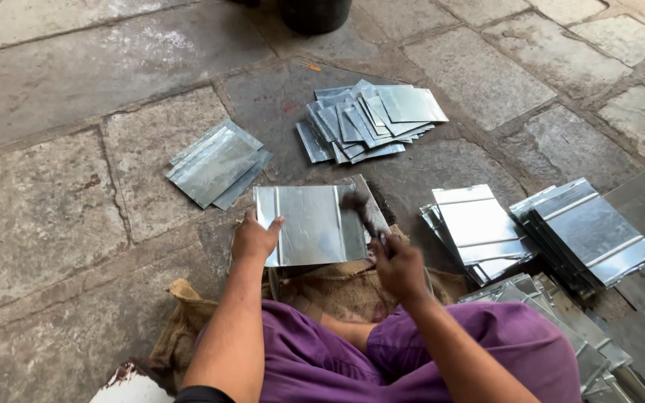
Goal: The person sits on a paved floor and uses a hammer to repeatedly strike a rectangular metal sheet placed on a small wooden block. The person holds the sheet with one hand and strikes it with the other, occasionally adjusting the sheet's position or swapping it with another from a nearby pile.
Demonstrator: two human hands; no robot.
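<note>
1. Left hand [254,239]: fingers curled, pinching left edge of metal sheet [311,225].
2. Right hand [397,267]: fist closed around blurred hammer [363,213], head over sheet's right side.
3. Sheet: shiny, ribbed, rectangular, lying on burlap sack [337,287] at stone floor's [54,216] near edge.

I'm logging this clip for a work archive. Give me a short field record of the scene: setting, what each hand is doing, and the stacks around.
Setting: stone slab floor, person seated on burlap sacking
Left hand: grips the left edge of a ribbed metal sheet
Right hand: holds a blurred tool over the sheet's right edge
Far stack: fanned small sheets
Left stack: folded sheets
Right stacks: ribbed sheets, darker pile
Top edge: dark bucket
</note>
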